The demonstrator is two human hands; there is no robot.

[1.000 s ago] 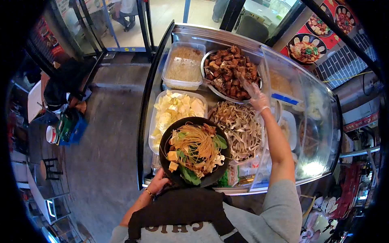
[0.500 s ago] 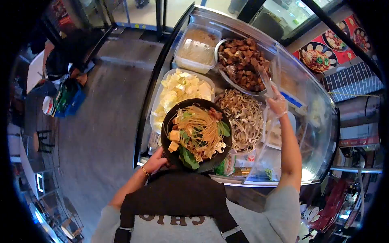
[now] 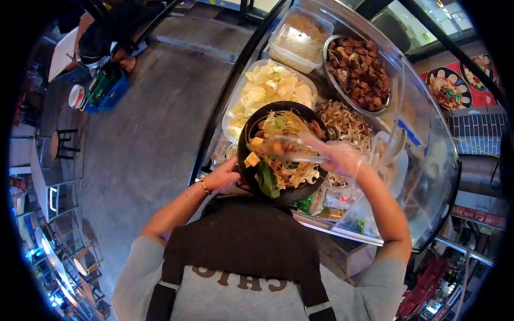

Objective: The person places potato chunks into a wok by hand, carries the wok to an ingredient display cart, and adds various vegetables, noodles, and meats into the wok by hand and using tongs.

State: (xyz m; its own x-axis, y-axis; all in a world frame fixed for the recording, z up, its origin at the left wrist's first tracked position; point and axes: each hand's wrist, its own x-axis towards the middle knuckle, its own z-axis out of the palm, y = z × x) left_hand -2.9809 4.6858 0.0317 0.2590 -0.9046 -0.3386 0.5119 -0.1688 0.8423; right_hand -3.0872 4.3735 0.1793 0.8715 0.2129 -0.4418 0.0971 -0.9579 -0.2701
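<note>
My left hand is closed on the rim of a black bowl in front of my apron. In it lie thin noodles, tofu cubes and green leaves. My right hand, in a clear plastic glove, grips clear tongs whose tips are over the bowl, smeared by motion. Brown chunks show near the tips; whether the tongs pinch them I cannot tell. Just behind the right hand is a heap of sliced mushrooms. Brown meat chunks fill a steel bowl farther back.
A tub of chopped cabbage stands behind the bowl, a clear container beyond it. Curved glass edges the counter on the right. Bagged packets lie near the front edge. Stools stand on the left floor.
My right hand has brought the tongs from the meat bowl down and left, over the black bowl. The whole view has turned and shifted; my left hand still holds the rim.
</note>
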